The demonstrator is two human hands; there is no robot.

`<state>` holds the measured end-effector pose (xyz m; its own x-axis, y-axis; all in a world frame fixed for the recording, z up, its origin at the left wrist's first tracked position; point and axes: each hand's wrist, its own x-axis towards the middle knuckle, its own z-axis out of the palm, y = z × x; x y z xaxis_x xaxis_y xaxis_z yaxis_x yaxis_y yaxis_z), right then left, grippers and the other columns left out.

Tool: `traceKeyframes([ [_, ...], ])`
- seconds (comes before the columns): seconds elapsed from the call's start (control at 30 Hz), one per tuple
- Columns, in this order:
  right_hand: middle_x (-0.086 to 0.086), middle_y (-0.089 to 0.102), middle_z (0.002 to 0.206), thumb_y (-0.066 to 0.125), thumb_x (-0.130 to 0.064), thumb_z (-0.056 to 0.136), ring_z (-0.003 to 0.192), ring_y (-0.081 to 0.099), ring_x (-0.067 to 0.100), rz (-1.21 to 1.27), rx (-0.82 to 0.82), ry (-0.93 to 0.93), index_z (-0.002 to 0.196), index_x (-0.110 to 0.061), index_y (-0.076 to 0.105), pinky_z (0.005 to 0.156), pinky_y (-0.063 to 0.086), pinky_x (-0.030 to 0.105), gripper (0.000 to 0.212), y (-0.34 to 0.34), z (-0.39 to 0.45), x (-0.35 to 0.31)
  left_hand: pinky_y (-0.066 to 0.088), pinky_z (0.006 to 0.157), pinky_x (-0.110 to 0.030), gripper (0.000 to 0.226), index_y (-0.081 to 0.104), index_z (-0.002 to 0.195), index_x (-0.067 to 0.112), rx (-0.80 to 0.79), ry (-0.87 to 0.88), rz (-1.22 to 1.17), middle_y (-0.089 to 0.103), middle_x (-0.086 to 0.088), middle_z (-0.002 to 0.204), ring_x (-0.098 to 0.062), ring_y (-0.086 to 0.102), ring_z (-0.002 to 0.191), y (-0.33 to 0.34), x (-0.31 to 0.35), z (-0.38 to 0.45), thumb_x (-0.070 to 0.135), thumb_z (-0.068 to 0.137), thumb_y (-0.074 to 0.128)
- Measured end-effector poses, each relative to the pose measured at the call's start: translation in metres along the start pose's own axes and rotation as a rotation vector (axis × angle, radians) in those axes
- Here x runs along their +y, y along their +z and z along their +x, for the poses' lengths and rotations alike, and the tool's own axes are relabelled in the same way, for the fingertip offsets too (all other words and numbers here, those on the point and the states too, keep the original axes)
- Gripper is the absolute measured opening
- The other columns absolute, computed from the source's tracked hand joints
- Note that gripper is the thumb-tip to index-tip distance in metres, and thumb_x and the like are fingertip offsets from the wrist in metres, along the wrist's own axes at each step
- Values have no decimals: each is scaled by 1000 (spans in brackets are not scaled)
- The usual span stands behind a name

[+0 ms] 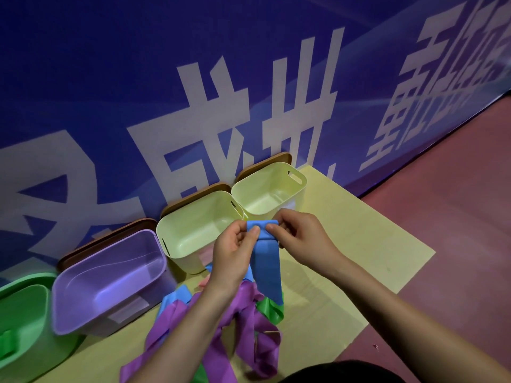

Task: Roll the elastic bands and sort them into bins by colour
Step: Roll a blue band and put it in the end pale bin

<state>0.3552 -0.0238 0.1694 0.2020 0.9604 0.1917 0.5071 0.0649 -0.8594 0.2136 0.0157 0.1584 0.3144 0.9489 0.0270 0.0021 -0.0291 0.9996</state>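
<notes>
I see both hands raised over the yellow mat (359,244), which ends at the red floor (456,217) on my right and runs up to the blue wall banner (138,78) behind the bins; the open room for moving lies on the mat to the right of the hands. My left hand (235,250) and right hand (301,236) each pinch the folded top end of a blue elastic band (266,261), thumbs pressing on the fold, while its tail hangs down to the pile. Along the wall sit four bins: a green bin (25,322) holding a green piece, a purple bin (110,280), a pale yellow bin (193,228) and a second pale yellow bin (268,192), the last three showing bare bottoms. Brown lids (265,163) lean behind them. Under my forearms lies a tangle of purple bands (249,327), a green band (272,310) and another blue band (177,297), just beside the purple bin.
</notes>
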Motion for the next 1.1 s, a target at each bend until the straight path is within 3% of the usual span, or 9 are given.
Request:
traceKeyframes([
  [0.07, -1, 54, 55, 61, -16, 91, 53, 50, 7, 73, -14, 35, 71, -10, 59, 54, 39, 22, 21, -2, 1, 1, 41, 56, -15, 16, 57, 87, -8, 10, 10, -12, 57, -3, 67, -5, 52, 61, 1, 2, -1, 7, 94, 56],
  [0.3, 6, 58, 64, 65, -12, 89, 58, 52, 8, 355, -103, 78, 84, 0, 64, 59, 45, 21, 13, -5, 5, 5, 44, 57, -17, 12, 62, 84, 8, 37, -38, -8, 63, 10, 61, -1, 56, 60, 4, 13, -2, 8, 94, 55],
  [0.43, 6, 61, 69, 69, -8, 85, 61, 53, 9, 331, -59, 34, 82, -6, 65, 61, 46, 27, 5, -3, 9, 9, 43, 68, -33, 12, 65, 90, 8, 75, -81, -6, 61, -2, 73, -15, 55, 73, 3, 13, 1, 18, 92, 59],
  [0.57, -4, 62, 69, 69, -6, 84, 63, 53, 4, 242, 35, -111, 82, -10, 68, 62, 43, 20, 4, -7, 15, 12, 47, 68, -29, 28, 72, 89, 17, 82, -243, -143, 68, -3, 76, -16, 63, 74, 10, 16, 2, 38, 92, 53],
  [0.67, -4, 64, 76, 68, -8, 85, 69, 55, 7, 34, 50, -349, 89, -12, 71, 65, 43, 15, 6, -14, 21, 15, 47, 77, -32, 32, 78, 85, 19, 63, -265, -236, 71, -12, 90, -19, 65, 83, 14, 19, 4, 43, 84, 56],
  [0.77, -1, 63, 79, 65, -10, 84, 71, 50, 2, -177, 24, -566, 96, -11, 72, 66, 41, 10, 13, -22, 29, 18, 48, 79, -32, 29, 76, 89, 13, 101, -275, -322, 72, -15, 92, -20, 67, 84, 16, 19, 7, 31, 91, 54],
  [0.9, 3, 67, 88, 62, -11, 85, 81, 58, 12, -293, -49, -698, 102, -8, 72, 71, 46, 19, 20, -31, 40, 23, 46, 77, -33, 20, 69, 90, 3, 176, -302, -417, 67, -16, 86, -23, 62, 82, 18, 18, 11, 12, 93, 51],
  [1.0, 1, 66, 102, 54, -10, 88, 93, 61, 11, -180, -165, -613, 113, -12, 70, 81, 46, 16, 30, -36, 40, 20, 44, 79, -37, 20, 66, 98, -1, 194, -255, -369, 64, -18, 95, -26, 59, 90, 15, 18, 12, 9, 93, 50],
  [1.1, -5, 65, 108, 54, -11, 92, 99, 59, 3, 43, -210, -354, 118, -18, 67, 83, 44, 12, 30, -35, 33, 15, 46, 79, -35, 20, 65, 105, 1, 164, -208, -294, 67, -13, 94, -22, 62, 87, 15, 17, 9, 9, 96, 48],
])
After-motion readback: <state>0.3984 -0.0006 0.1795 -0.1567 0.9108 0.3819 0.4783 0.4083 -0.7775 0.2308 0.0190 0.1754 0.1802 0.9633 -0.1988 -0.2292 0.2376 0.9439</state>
